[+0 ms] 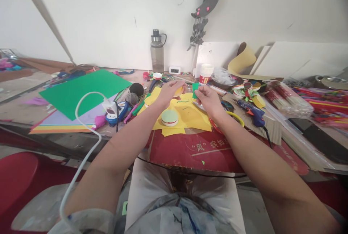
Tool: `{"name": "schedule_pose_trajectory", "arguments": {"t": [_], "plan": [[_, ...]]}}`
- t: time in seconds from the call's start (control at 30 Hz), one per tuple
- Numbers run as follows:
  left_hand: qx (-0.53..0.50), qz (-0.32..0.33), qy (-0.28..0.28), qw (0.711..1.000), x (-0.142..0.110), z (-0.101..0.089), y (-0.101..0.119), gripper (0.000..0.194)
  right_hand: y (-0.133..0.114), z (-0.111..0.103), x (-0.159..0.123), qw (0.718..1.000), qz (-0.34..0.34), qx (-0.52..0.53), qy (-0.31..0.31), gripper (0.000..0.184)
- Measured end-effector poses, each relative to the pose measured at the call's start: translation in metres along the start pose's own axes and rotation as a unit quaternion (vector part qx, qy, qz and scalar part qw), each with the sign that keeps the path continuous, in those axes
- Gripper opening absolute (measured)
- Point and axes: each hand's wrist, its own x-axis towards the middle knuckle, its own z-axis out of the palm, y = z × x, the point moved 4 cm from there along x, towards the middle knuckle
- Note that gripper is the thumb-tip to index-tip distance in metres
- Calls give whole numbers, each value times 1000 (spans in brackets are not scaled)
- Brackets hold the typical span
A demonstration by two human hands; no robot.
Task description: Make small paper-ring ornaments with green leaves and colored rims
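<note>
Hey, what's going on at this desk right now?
A person sits at a cluttered craft table. Their left hand holds a small yellow piece, and their right hand pinches a small green strip between the fingers. Below them, a round, pale green-topped disc rests on yellow paper. A large green sheet lies off to the left.

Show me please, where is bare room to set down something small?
Bare: the red board's near strip, below the yellow paper, except a green scrap; and the green sheet's far part. Crowded: right of the right hand, with blue tool, packed brushes, phone.
</note>
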Motion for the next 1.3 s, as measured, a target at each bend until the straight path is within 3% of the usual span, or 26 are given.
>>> {"name": "schedule_pose_trajectory", "arguments": {"t": [0.3,0.53,0.6,0.73,0.87,1.07,1.3], "plan": [[-97,-34,-2,995,9,-4,-14,22,0,1,0,999,-2,-22,-25,30],[-130,-77,42,988,13,-8,-17,16,-1,2,-3,998,20,-39,-42,23],[-139,-84,66,984,14,-11,-17,20,-3,4,-4,997,39,-29,-56,20],[-158,-79,93,980,17,-21,-15,48,-6,6,-7,995,71,-14,-71,21],[-167,-85,129,974,21,-29,-14,60,-3,7,-6,992,75,-39,-94,21],[-143,-74,141,977,21,-31,-12,65,1,7,-4,986,37,-109,-121,13],[-134,-79,149,976,24,-34,-11,64,3,9,-9,963,65,-180,-188,5]]}}
